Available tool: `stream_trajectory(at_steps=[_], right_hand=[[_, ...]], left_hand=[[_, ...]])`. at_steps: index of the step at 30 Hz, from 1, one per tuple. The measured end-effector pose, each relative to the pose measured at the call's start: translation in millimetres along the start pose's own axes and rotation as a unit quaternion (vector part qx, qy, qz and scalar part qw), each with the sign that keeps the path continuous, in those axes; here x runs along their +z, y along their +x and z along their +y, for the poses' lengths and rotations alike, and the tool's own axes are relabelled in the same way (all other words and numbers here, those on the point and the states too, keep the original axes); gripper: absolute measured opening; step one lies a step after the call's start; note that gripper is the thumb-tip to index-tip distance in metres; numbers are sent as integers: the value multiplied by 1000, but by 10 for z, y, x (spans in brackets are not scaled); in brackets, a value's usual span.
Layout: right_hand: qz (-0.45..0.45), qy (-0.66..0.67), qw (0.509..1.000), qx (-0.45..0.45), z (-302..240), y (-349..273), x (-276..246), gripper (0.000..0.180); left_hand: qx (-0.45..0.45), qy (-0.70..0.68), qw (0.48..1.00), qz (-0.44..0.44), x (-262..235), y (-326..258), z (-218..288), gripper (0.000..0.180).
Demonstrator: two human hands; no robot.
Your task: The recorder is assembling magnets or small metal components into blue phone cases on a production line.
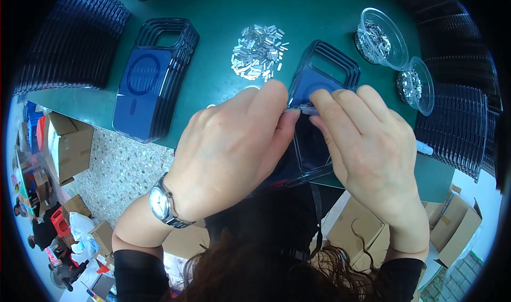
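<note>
1. Head view, the grip: a translucent dark blue plastic phone case [314, 137] is held over the near edge of the green table [223, 14]. It is pinched at its upper side edge by the left hand [229, 153] and the right hand [367, 147], whose fingertips meet on a small silver strip [301, 109] lying on that edge. Both hands are closed on the case; a silver wristwatch [162, 202] is worn on the left wrist.
2. Beyond the grip: a loose heap of small silver metal pieces [259, 52] is spread on the table, just above the left fingers.
3. Left of the grip: a stack of matching blue cases [151, 84] is laid flat, with a printed ring on the top one.
4. Right of the grip: two clear plastic cups [396, 57] holding more silver pieces are placed, tipped on their sides and touching each other.
5. Farther out on both sides: rows of dark cases [69, 36] are stood on edge.
6. Below the grip, on the floor: brown cardboard boxes are seen, one open at the left [66, 147] and several at the lower right [458, 227].
</note>
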State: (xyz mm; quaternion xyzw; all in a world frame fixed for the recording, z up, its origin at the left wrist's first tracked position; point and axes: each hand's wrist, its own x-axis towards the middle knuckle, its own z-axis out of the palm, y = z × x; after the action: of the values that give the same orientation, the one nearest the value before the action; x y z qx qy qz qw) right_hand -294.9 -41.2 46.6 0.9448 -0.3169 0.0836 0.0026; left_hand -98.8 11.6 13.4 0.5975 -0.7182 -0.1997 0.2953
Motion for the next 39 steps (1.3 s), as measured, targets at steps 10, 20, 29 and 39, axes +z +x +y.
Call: stream_trajectory(at_steps=[10, 20, 29, 39], right_hand=[[-57, 108, 992, -40, 120, 331, 24, 28], [-81, 91, 991, 60, 685, 1022, 435, 21], [-135, 13, 991, 24, 590, 1227, 555, 18], [-57, 212, 971, 100, 632, 1087, 342, 12]], left_hand=[[-64, -92, 994, 1, -59, -93, -213, 9], [-161, -284, 945, 16, -67, -322, -517, 9], [-133, -270, 954, 6, 7, -313, -572, 11], [-175, -292, 940, -16, -45, -296, -559, 12]])
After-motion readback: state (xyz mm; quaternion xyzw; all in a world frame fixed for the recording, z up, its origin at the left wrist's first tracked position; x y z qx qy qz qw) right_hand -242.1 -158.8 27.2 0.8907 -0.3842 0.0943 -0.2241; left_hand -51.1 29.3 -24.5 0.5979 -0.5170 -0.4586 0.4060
